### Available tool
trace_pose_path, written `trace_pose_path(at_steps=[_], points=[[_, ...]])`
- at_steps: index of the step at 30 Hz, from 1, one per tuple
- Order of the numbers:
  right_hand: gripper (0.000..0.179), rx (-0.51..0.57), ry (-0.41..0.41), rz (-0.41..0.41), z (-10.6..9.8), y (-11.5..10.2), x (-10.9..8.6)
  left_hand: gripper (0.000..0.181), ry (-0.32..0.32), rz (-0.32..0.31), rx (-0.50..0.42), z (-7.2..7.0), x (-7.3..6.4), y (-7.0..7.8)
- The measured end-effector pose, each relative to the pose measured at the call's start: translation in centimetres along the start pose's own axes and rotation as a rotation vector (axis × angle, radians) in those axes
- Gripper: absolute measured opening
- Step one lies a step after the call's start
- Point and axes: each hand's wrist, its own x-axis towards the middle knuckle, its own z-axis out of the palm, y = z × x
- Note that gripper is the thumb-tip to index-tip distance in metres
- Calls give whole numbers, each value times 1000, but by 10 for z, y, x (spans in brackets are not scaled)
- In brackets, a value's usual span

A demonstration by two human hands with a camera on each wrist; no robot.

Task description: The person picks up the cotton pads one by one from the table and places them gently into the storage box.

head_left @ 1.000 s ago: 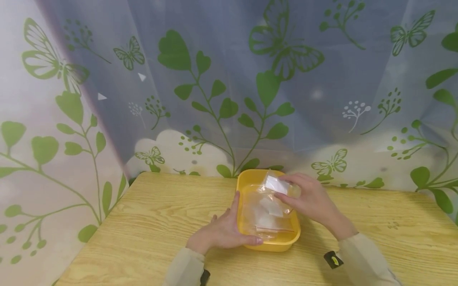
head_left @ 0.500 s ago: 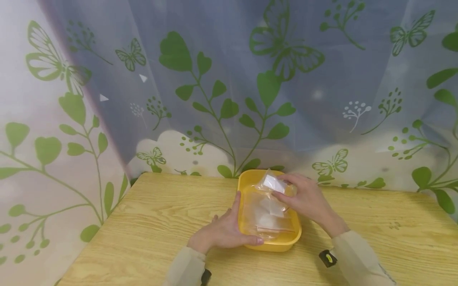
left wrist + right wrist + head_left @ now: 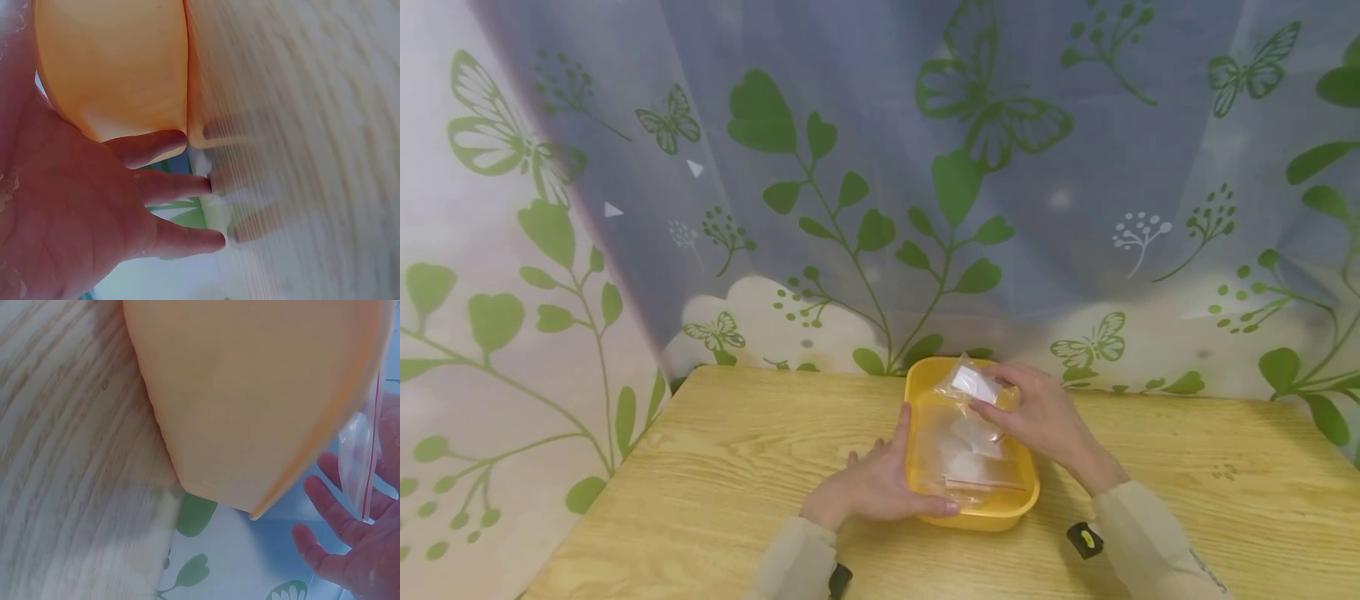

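Observation:
A yellow plastic tub stands on the table with clear zip-lock bags inside, some with white paper or labels in them. My left hand lies against its near left corner, thumb along the front rim. In the left wrist view, straight spread fingers reach beside the tub wall near the tabletop. Over the far right part of the tub, my right hand pinches a small zip-lock bag with a white label between thumb and fingers. The right wrist view shows a red-lined bag edge at this hand.
The wood-grain table extends to both sides of the tub. Behind its far edge hangs a blue and white curtain with green leaves and butterflies, close to the tub's far end. Another pale patterned panel is on the left.
The tub and my left hand have shifted slightly right. My right hand has moved slightly left with the labelled bag, its pinch unchanged.

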Motion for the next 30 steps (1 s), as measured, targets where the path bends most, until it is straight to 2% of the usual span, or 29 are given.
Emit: trace_pose_path(at_steps=[8, 16, 24, 30], points=[[47, -7, -11, 26, 0, 0, 0, 140, 1, -13, -9, 3, 1, 2], [54, -32, -10, 13, 1, 0, 1, 141, 11, -15, -29, 4, 2, 1], [54, -26, -44, 78, -5, 4, -2, 142, 9, -20, -25, 4, 2, 2], [48, -10, -24, 109, -17, 10, -8, 141, 6, -15, -32, 3, 2, 0]])
